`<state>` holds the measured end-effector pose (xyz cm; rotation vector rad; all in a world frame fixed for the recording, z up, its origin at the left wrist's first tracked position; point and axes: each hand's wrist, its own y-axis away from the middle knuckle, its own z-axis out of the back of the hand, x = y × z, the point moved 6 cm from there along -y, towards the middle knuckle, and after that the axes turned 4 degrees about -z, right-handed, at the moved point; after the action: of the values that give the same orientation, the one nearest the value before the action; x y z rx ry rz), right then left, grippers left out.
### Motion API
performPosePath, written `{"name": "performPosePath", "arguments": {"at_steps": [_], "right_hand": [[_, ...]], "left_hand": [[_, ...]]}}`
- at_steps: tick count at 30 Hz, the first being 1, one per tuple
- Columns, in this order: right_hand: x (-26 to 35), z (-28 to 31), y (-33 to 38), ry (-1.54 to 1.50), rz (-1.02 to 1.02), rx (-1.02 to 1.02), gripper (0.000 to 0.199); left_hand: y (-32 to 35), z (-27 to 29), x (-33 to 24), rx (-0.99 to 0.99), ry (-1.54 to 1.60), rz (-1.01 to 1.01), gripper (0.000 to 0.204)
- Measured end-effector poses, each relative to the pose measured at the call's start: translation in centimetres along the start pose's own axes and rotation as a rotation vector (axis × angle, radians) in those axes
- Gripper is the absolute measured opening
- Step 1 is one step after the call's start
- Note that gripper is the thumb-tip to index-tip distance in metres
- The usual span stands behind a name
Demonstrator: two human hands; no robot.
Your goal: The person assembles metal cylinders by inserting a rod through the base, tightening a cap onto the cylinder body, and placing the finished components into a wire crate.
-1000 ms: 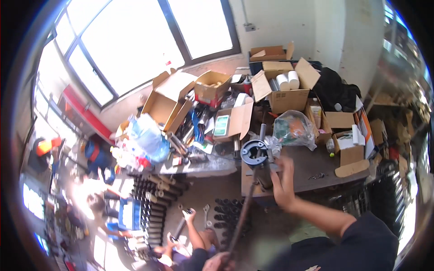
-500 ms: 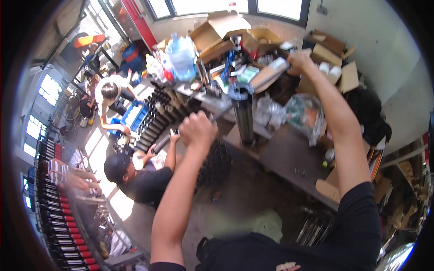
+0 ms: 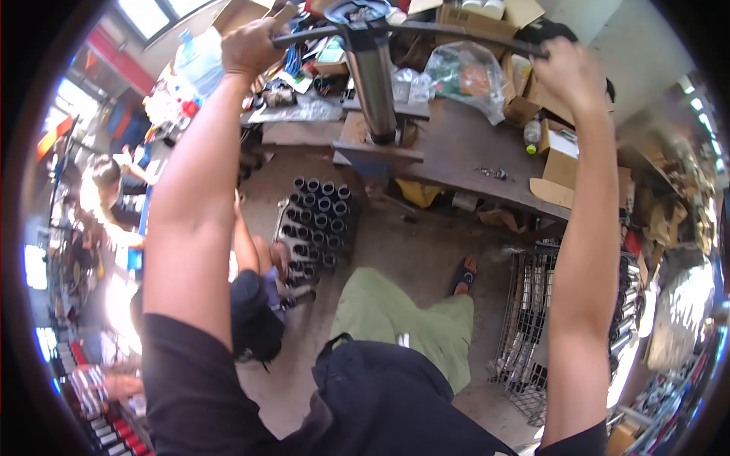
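Both arms reach forward to a long dark bar (image 3: pixel 464 36) lying across the top of an upright metal cylinder (image 3: pixel 372 83). My left hand (image 3: pixel 252 47) is wrapped round the bar's left end. Round its right end close the fingers of my right hand (image 3: pixel 570 74). A blue-grey collar (image 3: pixel 356 12) caps the cylinder, partly cut by the upper edge of the view. The cylinder's foot stands at a plate (image 3: pixel 380 152) by the workbench's near edge. How the bar joins the collar is not clear.
The dark workbench (image 3: pixel 471 152) carries a clear plastic bag (image 3: pixel 468 72), a small bottle (image 3: pixel 531 137) and cardboard boxes (image 3: pixel 561 152). On the floor stand several black tubes (image 3: pixel 319 220) and a wire basket (image 3: pixel 525 327). A person in a black cap (image 3: pixel 255 315) is close at my left.
The bar has turned clockwise as seen from above: its left end has swung away from me and its right end nearer. Both hands keep their grip. The view has tipped downward.
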<state>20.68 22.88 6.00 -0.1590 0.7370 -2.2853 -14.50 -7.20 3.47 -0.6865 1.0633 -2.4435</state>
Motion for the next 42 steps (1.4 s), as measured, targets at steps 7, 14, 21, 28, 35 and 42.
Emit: {"name": "performPosePath", "arguments": {"at_steps": [7,14,21,28,35,42], "right_hand": [[3.5,4.9,1.2,0.307,-0.14,0.3,0.027],[5.5,5.3,0.0,0.216,-0.228,0.096,0.029],[8.9,10.2,5.8,0.2,-0.44,0.193,0.032],[9.7,10.6,9.3,0.137,-0.421,0.19,0.027],[4.9,8.7,6.4,-0.013,-0.289,0.199,0.01],[-1.4,12.1,3.3,-0.092,-0.097,-0.16,0.002]], "left_hand": [[-0.8,-2.2,-0.5,0.144,0.244,-0.016,0.041],[-0.3,-3.9,2.3,-0.023,0.14,-0.047,0.046],[-2.1,-10.9,2.3,-0.117,0.309,-0.129,0.036],[-4.2,-11.4,1.8,-0.144,0.455,-0.349,0.029],[1.6,-0.4,-12.7,0.423,0.576,-0.517,0.036],[-1.0,-8.1,-21.2,1.206,-0.305,-0.732,0.068]]}}
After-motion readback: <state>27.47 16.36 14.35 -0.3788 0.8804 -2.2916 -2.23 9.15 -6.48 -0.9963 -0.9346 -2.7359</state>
